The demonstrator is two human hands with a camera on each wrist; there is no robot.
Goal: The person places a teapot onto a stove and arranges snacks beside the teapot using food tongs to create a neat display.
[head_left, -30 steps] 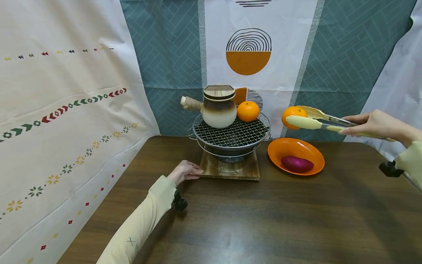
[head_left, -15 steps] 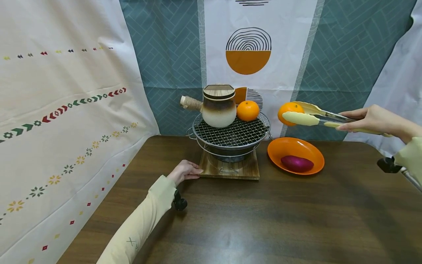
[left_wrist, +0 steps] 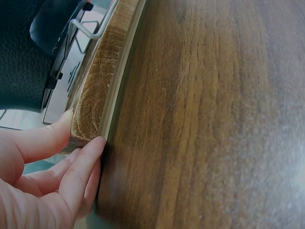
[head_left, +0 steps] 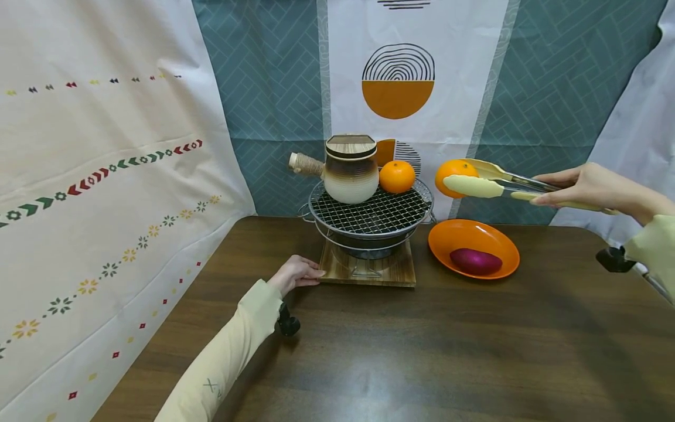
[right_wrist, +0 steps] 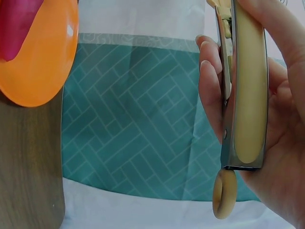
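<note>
My right hand grips a pair of cream-tipped tongs, whose tips clasp an orange in the air above and behind the orange plate. In the right wrist view the fingers wrap the tongs' handle. My left hand pinches the front left corner of a wooden board, thumb on top and fingers at the lower edge, as the left wrist view shows. On that board stands a round grill with a wire mesh. A second orange and a lidded pot sit on the mesh.
To the right of the grill lies an orange plate holding a purple sweet potato. The pot's rope-wrapped handle points left past the mesh. Behind the brown table hangs a patterned curtain.
The right hand has moved left, carrying the tongs and the clasped orange toward the grill and slightly upward. The left hand and the board have stayed in place.
</note>
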